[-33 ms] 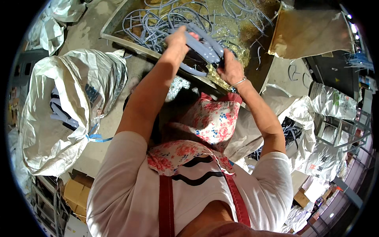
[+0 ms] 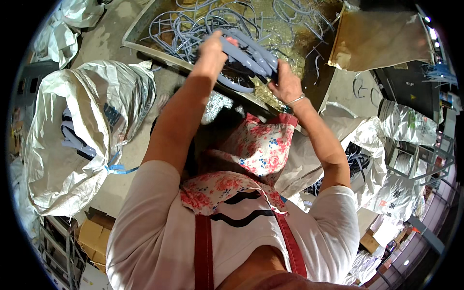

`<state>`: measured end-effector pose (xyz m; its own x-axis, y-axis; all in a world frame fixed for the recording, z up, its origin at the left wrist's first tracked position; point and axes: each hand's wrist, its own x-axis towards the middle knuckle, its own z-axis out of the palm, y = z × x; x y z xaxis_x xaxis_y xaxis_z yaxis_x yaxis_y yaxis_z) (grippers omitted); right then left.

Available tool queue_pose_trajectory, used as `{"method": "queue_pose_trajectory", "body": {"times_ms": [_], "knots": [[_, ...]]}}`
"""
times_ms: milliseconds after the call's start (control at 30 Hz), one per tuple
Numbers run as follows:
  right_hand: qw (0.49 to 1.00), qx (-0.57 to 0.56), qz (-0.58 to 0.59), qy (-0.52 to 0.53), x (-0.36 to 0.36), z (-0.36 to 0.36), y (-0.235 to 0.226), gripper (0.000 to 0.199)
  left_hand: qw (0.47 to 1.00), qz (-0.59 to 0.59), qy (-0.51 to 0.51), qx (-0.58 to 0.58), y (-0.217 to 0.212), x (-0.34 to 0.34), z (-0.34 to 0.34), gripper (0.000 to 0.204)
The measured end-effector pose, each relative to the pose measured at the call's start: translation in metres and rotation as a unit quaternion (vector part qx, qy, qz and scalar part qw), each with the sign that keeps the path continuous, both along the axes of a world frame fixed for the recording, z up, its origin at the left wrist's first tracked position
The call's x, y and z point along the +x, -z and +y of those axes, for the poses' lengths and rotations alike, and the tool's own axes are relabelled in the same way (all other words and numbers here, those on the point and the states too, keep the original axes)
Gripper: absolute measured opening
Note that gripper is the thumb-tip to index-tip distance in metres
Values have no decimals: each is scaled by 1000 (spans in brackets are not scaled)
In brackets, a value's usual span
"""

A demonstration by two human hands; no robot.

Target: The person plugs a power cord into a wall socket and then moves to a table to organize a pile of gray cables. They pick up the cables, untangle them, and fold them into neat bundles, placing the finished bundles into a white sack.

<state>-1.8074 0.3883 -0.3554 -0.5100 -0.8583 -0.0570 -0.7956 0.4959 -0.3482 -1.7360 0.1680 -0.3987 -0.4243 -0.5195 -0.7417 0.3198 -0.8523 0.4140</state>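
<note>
A worker is gripping a bundle of grey curved plastic strips (image 2: pixel 249 55) in both hands above a cluttered worktop (image 2: pixel 145 46).

The left hand (image 2: pixel 212 48) is closing its fingers around the near end of the bundle while the right hand (image 2: pixel 285 84), a thin bracelet at its wrist, is clamping the far end; the strips are looking light and springy rather than stiff, likely to slide apart unless held tightly at both ends as here. Below them, more loose grey strips (image 2: pixel 193 24) are lying tangled across the worktop's yellowish surface. To the person's left, a large white woven sack (image 2: pixel 58 159) is standing open with grey and dark pieces (image 2: pixel 77 140) showing inside; to the right, another white sack (image 2: pixel 372 159) is holding dark coiled pieces (image 2: pixel 355 157).
</note>
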Motion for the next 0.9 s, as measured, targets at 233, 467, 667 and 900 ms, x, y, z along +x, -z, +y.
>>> {"method": "queue_pose_trajectory", "body": {"times_ms": [233,467,667,900], "knots": [[978,-52,87,180,-123,95,37,42,989,86,-102,-62,-7,20,-53,27],[959,176,220,37,-148,78,-18,25,897,98,105,-417,-47,5,-33,12],[941,178,225,-180,-76,-29,-81,31,728,46,289,-620,-62,-1,32,28],[946,69,200,-245,-75,-73,-100,40,675,-75,312,-664,-39,2,15,30]]}}
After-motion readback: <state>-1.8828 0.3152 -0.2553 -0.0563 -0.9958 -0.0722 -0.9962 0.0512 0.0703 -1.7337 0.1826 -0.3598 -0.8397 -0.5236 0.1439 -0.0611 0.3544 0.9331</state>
